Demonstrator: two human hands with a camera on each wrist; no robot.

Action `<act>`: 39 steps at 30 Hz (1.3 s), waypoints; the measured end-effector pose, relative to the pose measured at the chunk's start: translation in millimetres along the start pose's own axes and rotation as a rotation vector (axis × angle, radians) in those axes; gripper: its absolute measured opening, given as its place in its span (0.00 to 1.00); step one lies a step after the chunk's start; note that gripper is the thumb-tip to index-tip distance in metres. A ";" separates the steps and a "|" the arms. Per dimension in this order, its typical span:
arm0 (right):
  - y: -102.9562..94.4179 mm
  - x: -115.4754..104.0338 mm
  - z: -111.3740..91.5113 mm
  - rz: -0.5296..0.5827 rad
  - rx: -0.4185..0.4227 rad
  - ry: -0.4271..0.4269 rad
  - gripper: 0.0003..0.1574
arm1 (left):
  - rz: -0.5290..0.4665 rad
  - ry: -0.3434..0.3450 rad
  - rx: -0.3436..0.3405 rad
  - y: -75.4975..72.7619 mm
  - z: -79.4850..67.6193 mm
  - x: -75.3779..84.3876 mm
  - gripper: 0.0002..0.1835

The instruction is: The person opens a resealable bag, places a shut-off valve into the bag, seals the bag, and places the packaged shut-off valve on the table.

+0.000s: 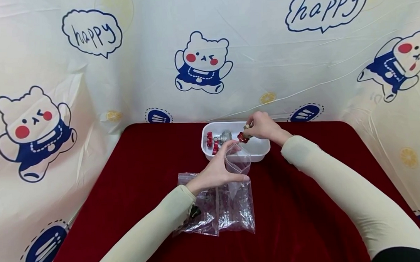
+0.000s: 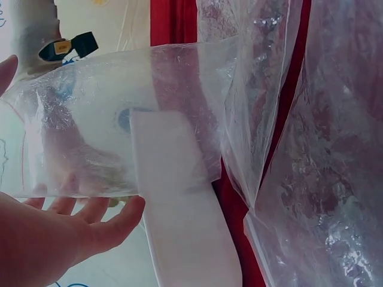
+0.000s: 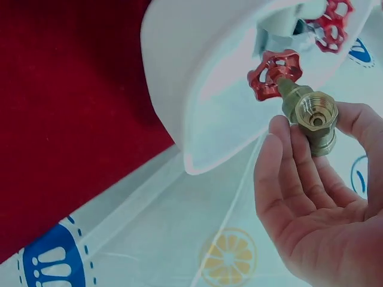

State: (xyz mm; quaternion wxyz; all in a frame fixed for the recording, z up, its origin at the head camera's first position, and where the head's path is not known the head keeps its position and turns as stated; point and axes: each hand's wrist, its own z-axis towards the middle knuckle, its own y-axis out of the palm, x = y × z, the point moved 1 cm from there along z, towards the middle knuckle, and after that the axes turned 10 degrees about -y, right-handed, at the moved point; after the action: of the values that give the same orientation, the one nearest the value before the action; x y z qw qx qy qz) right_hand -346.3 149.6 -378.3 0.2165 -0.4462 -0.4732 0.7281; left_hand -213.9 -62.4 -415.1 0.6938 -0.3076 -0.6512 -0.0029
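Note:
My right hand (image 1: 263, 126) pinches a brass valve (image 3: 314, 113) above the right part of the white tray (image 1: 257, 158). Its red handwheel (image 3: 274, 75) points away from the fingers, and a threaded opening faces the right wrist camera. In front of the tray, my left hand (image 1: 213, 172) holds a clear plastic bag (image 2: 114, 119) with thumb and fingers spread around its mouth. The bag hangs down and looks empty. Other valves (image 1: 225, 136) with red handwheels lie in the tray's left part, close behind the left fingers.
Flat clear zip bags (image 1: 235, 211) lie on the dark red tablecloth (image 1: 142, 179) below the left hand. A small dark thing (image 1: 194, 211) shows beside the left wrist. A white curtain (image 1: 151, 40) printed with bears stands behind the table and at both sides.

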 end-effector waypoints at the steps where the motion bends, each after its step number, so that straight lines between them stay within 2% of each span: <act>1: -2.3 -1.1 -0.4 0.001 0.003 -0.002 0.10 | 0.002 -0.003 0.002 -0.1 -0.2 0.1 0.59; 4: -8.5 -4.6 -1.7 -0.004 0.012 -0.003 0.08 | 0.001 -0.006 0.005 -0.4 -0.3 0.4 0.59; 12: -21.0 -17.2 -9.3 -0.009 0.017 0.010 0.11 | -0.023 -0.002 -0.002 0.3 -0.2 0.1 0.57; 17: -30.3 -29.5 -13.9 -0.005 0.014 0.023 0.14 | -0.016 -0.008 0.001 0.6 -0.8 0.6 0.57; 21: -39.7 -41.4 -18.8 0.007 0.032 0.021 0.12 | -0.012 -0.008 0.004 -0.3 -0.6 2.0 0.57; 29: -50.7 -62.1 -26.8 0.000 0.051 -0.032 0.16 | -0.014 -0.007 0.001 -0.8 -0.2 0.7 0.58; 39: -69.9 -80.1 -35.8 -0.024 0.095 -0.068 0.09 | -0.032 -0.006 -0.002 0.0 -0.3 0.5 0.57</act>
State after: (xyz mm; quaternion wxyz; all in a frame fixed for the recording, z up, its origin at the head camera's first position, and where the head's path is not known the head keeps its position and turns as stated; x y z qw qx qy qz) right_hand -282.5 140.3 -286.4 0.2300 -0.4046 -0.4503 0.7620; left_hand -213.5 -62.3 -414.6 0.6914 -0.2978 -0.6581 -0.0135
